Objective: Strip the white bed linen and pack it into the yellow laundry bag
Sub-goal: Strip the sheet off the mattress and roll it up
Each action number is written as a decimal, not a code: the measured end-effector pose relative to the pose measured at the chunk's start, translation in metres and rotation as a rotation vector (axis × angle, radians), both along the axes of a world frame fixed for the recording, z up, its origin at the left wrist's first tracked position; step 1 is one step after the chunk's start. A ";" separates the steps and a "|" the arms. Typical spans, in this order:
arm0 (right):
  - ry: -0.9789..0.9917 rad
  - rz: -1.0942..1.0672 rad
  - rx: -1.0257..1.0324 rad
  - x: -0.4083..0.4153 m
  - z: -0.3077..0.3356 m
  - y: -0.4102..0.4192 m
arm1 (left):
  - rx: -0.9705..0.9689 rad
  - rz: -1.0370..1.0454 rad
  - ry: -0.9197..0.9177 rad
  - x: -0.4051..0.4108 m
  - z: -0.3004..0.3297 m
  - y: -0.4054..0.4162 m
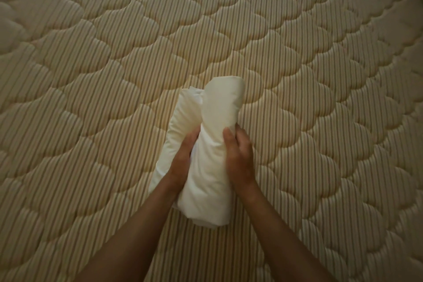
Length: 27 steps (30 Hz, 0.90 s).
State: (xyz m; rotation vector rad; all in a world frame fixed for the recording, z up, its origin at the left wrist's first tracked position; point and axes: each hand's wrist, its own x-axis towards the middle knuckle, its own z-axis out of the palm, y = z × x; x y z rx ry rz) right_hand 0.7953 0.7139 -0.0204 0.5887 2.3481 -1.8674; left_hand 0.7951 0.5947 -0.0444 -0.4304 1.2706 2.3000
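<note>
1. On the bare mattress (91, 75), near its close edge, lies one rolled bundle of white linen (206, 167).
2. Your left hand (183, 158) and right hand (239, 158) each curl around the roll's sides, grasping it.
3. Expect it light, soft and floppy; clasp the middle so it stays rolled.
4. You see one roll, two hands, no laundry bag.

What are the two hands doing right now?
Left hand: fingers curled round the white linen bundle.
Right hand: fingers gripping the same bundle.
</note>
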 end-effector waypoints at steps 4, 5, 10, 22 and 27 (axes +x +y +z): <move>0.024 -0.045 -0.088 -0.001 -0.004 -0.015 | -0.002 -0.017 -0.038 0.003 -0.001 -0.007; 0.024 -0.018 -0.097 -0.003 -0.003 -0.021 | -0.047 0.000 -0.078 0.002 -0.002 -0.009; -0.009 0.106 0.164 -0.031 -0.010 -0.060 | -0.287 -0.070 -0.257 -0.003 0.002 -0.040; 0.031 0.190 0.867 -0.053 -0.073 -0.088 | -0.878 -0.087 -0.030 0.002 0.002 -0.064; 0.013 0.236 0.834 -0.062 -0.076 -0.075 | -1.207 -0.115 0.114 0.014 -0.016 -0.060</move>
